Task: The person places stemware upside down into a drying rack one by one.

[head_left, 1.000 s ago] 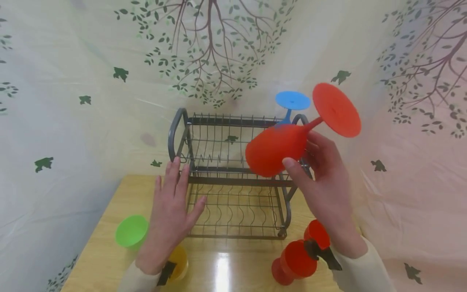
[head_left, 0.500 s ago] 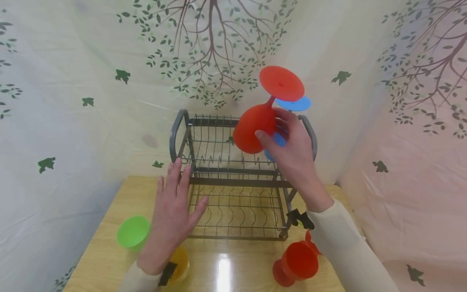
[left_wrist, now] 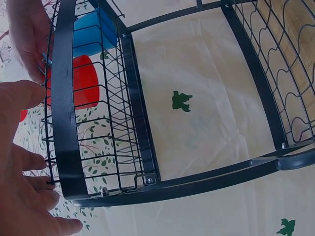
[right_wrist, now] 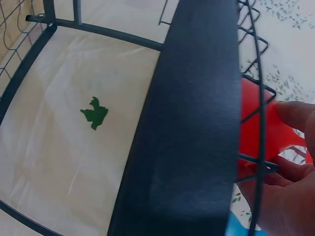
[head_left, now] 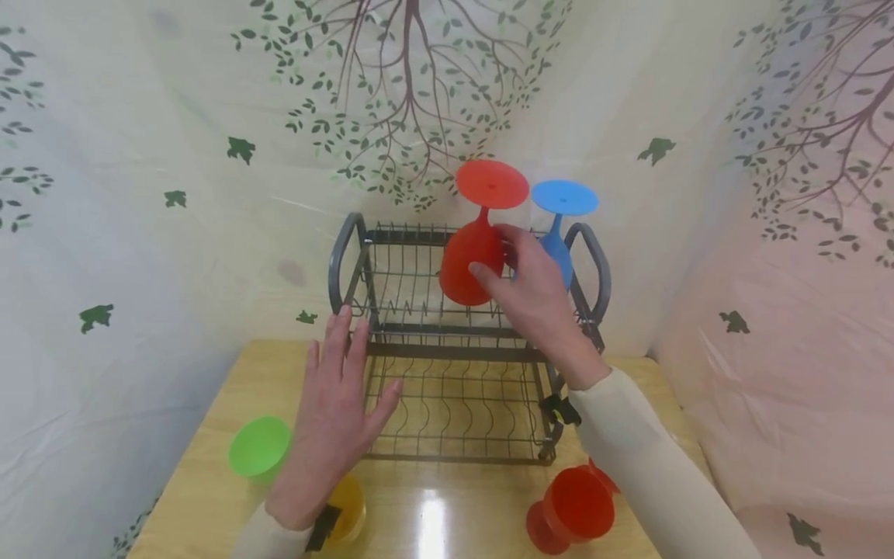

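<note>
My right hand (head_left: 534, 299) pinches an upside-down red goblet (head_left: 466, 268) by its bowl, thumb on the near side. The goblet's rim is down in the upper tier of a dark two-tier dish rack (head_left: 454, 352), its foot pointing up. To its right a blue goblet (head_left: 564, 199) stands upside down in the same tier, partly behind the right hand. The right wrist view shows the red bowl (right_wrist: 253, 118) behind the rack's wires. My left hand (head_left: 334, 419) is spread, its fingertips at the rack's left front edge.
On the wooden table (head_left: 398, 520), a green bowl (head_left: 260, 448) stands left of the left forearm. A yellow cup (head_left: 349, 505) is partly hidden by the left wrist. At front right is a red goblet (head_left: 580, 503), with another red piece behind it, mostly covered by the right sleeve.
My right hand has carried the red goblet leftward across the blue one, turning it from tilted to upside down and lowering it into the upper tier. The left hand has stayed put.
</note>
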`<state>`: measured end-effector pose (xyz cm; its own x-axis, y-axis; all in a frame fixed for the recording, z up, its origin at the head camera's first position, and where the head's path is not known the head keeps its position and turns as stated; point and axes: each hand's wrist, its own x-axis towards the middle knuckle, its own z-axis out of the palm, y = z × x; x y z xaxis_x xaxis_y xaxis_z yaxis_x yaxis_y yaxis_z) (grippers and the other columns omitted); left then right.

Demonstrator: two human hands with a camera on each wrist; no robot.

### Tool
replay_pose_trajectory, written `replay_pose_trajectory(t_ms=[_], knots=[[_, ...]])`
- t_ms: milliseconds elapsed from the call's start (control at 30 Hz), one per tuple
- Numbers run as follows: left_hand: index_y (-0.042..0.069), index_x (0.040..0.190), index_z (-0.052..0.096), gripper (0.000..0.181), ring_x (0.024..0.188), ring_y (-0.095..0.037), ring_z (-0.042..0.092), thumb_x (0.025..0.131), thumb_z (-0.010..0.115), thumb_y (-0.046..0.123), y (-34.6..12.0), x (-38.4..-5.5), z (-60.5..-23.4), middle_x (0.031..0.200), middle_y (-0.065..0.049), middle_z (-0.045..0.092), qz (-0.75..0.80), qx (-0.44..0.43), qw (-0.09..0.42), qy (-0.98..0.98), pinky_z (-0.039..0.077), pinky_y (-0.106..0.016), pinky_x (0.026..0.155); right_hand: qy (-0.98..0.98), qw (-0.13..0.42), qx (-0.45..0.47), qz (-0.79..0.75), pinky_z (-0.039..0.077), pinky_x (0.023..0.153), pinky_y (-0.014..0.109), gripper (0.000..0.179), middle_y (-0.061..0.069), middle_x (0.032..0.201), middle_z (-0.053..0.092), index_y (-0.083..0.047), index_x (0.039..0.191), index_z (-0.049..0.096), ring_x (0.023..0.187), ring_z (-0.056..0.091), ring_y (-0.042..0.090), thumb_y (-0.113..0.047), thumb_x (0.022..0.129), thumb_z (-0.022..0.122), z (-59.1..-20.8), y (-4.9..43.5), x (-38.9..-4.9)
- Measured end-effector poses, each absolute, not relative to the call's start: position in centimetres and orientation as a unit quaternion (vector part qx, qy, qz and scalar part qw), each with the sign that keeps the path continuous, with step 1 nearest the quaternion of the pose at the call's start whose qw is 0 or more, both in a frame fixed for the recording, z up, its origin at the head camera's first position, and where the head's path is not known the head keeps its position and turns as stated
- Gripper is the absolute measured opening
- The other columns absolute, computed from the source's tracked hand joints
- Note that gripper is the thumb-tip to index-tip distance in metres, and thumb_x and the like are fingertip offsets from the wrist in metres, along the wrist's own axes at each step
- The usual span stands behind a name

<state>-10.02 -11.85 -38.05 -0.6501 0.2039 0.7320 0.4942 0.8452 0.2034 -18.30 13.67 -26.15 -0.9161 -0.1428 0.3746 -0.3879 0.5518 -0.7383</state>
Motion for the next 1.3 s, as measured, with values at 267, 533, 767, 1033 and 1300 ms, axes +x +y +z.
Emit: replay_pose_trajectory(t_ms=[267, 533, 767, 1033, 1300], knots=[[-0.001, 0.162, 0.024, 0.084, 0.151, -0.045, 0.026, 0.104, 0.038, 0.059, -11.9, -9.9, -37.9, 0.170, -0.021, 0.014, -0.196, -0.196, 0.368, -0.888, 0.022, -0.070, 0.119, -0.889, 0.112, 0.142, 0.420, 0.056, 0.100, 0.049, 0.064, 0.007, 0.146, 0.055, -0.010, 0.152, 0.043, 0.128, 0.056, 0.027, -0.018, 0.096, 0.074, -26.6, 13.6, -19.2], [0.002, 0.163, 0.021, 0.083, 0.151, -0.046, 0.027, 0.104, 0.037, 0.059, -12.3, -10.2, -37.7, 0.166, -0.027, 0.022, -0.187, -0.200, 0.372, -0.887, 0.024, -0.071, 0.117, -0.900, 0.099, 0.136, 0.401, 0.058, 0.097, 0.045, 0.064, 0.009, 0.147, 0.055, -0.008, 0.152, 0.043, 0.127, 0.056, 0.028, -0.018, 0.097, 0.072, -27.1, 13.6, -19.8], [0.002, 0.163, 0.019, 0.084, 0.151, -0.046, 0.026, 0.104, 0.038, 0.058, -12.3, -10.2, -37.9, 0.170, -0.021, 0.013, -0.182, -0.206, 0.363, -0.891, 0.023, -0.072, 0.116, -0.906, 0.086, 0.133, 0.392, 0.058, 0.096, 0.046, 0.060, 0.010, 0.143, 0.057, -0.007, 0.150, 0.045, 0.125, 0.057, 0.028, -0.020, 0.098, 0.072, -27.6, 13.7, -20.0], [0.003, 0.163, 0.021, 0.085, 0.150, -0.047, 0.028, 0.100, 0.045, 0.054, -12.3, -10.2, -38.0, 0.171, -0.019, 0.013, -0.189, -0.199, 0.363, -0.891, 0.024, -0.073, 0.116, -0.912, 0.084, 0.131, 0.379, 0.058, 0.096, 0.045, 0.062, 0.011, 0.143, 0.058, -0.007, 0.152, 0.043, 0.123, 0.058, 0.028, -0.024, 0.099, 0.070, -27.6, 13.5, -20.0], [0.002, 0.163, 0.021, 0.083, 0.149, -0.048, 0.029, 0.103, 0.040, 0.057, -12.2, -10.2, -37.9, 0.171, -0.020, 0.014, -0.191, -0.204, 0.373, -0.885, 0.025, -0.074, 0.115, -0.911, 0.119, 0.129, 0.374, 0.052, 0.103, 0.054, 0.065, 0.010, 0.155, 0.049, -0.009, 0.156, 0.041, 0.136, 0.050, 0.034, -0.034, 0.101, 0.065, -27.3, 14.2, -18.4]])
